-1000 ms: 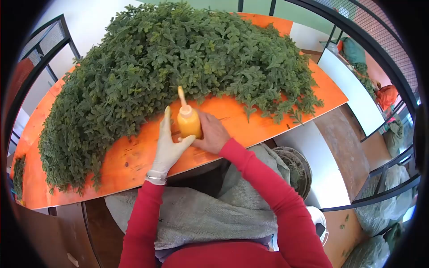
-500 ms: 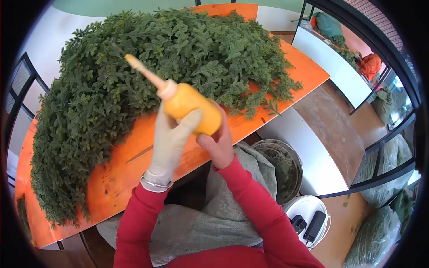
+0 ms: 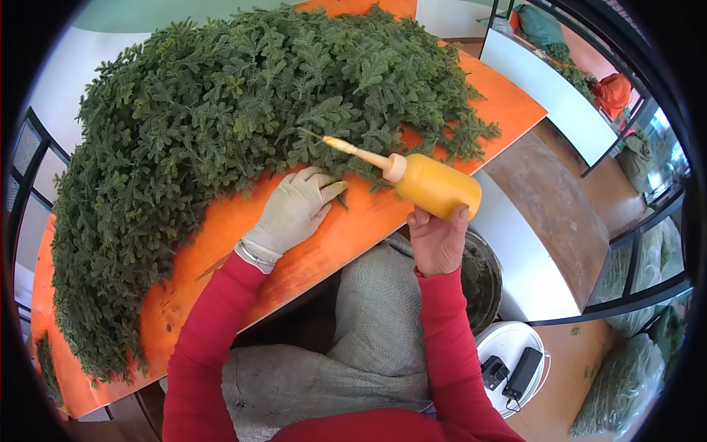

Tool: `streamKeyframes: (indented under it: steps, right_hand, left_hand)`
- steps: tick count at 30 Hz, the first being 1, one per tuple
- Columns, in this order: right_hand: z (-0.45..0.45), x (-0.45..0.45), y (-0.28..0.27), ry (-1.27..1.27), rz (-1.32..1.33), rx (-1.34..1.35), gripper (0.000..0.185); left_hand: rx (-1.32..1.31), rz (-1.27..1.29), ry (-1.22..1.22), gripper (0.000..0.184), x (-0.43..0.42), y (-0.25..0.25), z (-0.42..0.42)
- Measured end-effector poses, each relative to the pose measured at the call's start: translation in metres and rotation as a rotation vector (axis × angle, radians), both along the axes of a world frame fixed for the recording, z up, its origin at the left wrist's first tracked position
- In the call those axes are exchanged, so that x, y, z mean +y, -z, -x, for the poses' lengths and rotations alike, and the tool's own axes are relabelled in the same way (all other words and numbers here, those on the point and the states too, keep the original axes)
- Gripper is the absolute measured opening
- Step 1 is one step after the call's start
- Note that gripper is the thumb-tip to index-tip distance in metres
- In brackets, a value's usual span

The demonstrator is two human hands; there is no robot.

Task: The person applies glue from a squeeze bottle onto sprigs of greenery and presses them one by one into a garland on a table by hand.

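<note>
My right hand [image 3: 440,239], bare, grips the base of a yellow squeeze bottle [image 3: 438,186] above the table's front edge. The bottle is tilted, its long nozzle [image 3: 353,151] pointing up and left, ending in a thin dark tip over the greenery. My left hand [image 3: 298,206], in a pale glove, lies low over the orange table [image 3: 199,295], palm down with fingers apart. Its fingertips reach the near edge of a big pile of green fir branches [image 3: 243,96]. A small sprig [image 3: 344,199] shows by its yellow-stained fingertip.
A dark round bucket [image 3: 486,283] stands beyond the table's front edge. A white bucket lid [image 3: 508,340] carries black devices. To the right are a white curved panel [image 3: 530,258], clear bags of greenery [image 3: 618,383] and a black metal frame. A person in orange [image 3: 613,94] is in the background.
My left hand has left the bottle and moved down to the edge of the branches. My right hand has carried the bottle rightward, its nozzle now lying flatter.
</note>
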State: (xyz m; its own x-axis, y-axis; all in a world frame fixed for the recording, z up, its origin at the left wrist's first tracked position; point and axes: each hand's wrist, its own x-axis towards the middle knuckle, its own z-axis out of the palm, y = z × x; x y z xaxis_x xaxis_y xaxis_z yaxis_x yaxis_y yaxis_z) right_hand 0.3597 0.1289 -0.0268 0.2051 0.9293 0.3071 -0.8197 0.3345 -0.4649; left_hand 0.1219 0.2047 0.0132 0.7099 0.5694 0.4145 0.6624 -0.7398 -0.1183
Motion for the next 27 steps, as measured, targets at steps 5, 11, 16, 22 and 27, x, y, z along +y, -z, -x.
streamKeyframes:
  steps: [5,11,16,22,27]
  right_hand:
    - [0.027,-0.001,-0.001,-0.203,0.052,0.172,0.052]
    - [0.04,0.004,0.007,-0.282,0.1,0.168,0.049]
    - [0.039,0.005,0.012,-0.276,0.082,0.195,0.049]
    - [0.034,0.007,0.013,-0.3,0.039,0.233,0.056]
    - [0.032,0.007,0.009,-0.248,0.066,0.23,0.054]
  left_hand:
    - [0.033,-0.035,-0.212,0.038,-0.035,0.01,0.001]
    - [-0.249,0.089,-0.272,0.041,-0.1,-0.02,0.009]
    - [-0.458,0.202,-0.244,0.036,-0.107,-0.033,0.059]
    - [-0.268,0.305,-0.09,0.052,-0.096,-0.035,0.063]
    - [-0.237,0.42,-0.032,0.067,-0.085,-0.013,0.043]
